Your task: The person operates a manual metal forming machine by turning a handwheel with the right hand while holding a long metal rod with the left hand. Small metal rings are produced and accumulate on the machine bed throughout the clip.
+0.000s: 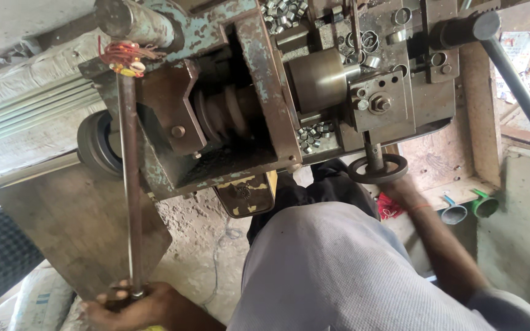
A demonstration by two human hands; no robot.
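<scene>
Left hand clasps lever rod; right hand at handwheel.

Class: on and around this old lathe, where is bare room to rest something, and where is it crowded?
Bare: the wooden shelf right of the handwheel, and the dusty floor beneath the machine. Crowded: small metal rings litter the lathe bed and top.

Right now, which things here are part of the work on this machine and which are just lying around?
In use:
- long metal rod, gripped by the left hand
- small handwheel, held by the right hand
- old lathe-like machine
- small metal rings on its bed

Lying about:
- two cups, grey and green
- sacks on the floor
</scene>
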